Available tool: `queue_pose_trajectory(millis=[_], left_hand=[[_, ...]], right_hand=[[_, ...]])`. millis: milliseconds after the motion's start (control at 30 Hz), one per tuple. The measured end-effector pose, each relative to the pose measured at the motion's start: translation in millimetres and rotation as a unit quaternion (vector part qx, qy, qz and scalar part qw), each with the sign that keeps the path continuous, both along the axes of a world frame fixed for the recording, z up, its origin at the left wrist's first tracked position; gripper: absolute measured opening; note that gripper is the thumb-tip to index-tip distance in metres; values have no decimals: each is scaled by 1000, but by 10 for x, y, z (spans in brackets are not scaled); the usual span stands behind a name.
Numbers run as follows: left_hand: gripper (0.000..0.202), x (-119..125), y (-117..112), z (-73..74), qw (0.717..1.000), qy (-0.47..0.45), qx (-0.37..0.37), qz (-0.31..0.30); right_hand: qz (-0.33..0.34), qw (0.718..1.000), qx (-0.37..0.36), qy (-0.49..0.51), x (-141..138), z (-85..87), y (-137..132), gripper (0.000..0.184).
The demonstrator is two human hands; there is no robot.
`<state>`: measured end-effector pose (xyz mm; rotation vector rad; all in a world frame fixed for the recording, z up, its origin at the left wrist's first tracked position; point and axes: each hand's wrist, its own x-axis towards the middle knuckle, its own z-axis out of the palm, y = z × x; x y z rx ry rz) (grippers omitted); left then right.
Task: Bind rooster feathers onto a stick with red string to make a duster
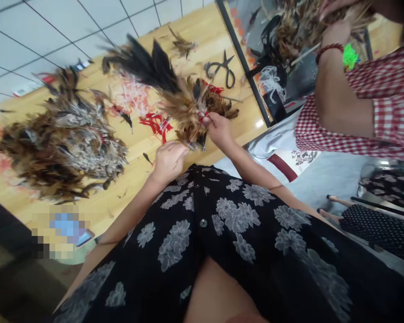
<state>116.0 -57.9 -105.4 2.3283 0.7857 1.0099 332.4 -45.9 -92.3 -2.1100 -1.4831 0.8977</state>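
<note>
My right hand (219, 129) is closed round the bound end of a feather bundle (178, 101), which has long black feathers pointing up and to the left and brown ones near the grip. A thin red string (194, 136) runs from that end down to my left hand (170, 160), whose fingers are pinched on it. More brown feathers (227, 107) lie just behind my right hand, beside a piece of thin stick. Red strips (156, 125) rest on the wooden table between the bundle and my left hand.
A big heap of brown and grey feathers (84, 148) covers the table's left part. Black scissors (224, 69) lie beyond the bundle. At the table's near left corner is a phone (85, 237). A co-worker in a checked sleeve (357, 125) handles feathers at the right, past a black frame (244, 63).
</note>
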Motion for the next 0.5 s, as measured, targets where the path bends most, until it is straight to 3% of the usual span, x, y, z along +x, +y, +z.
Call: queue_pose_trajectory(millis=[100,200,367,500], left_hand=[[39,21,67,67,999,4,45,9],[41,-136,244,62,996,49,73,27],[41,-515,690,6,981,189,-10,41],[42,-600,1046,103,974,216,-66,24]], right_hand=[[58,983,-38,-171,-76,83,-8,41],[140,955,-82,-247,-10,154,-11,43],[350,897,-102,-249,189,271,-93,36],[411,878,-104,-222,189,516,-198,32]])
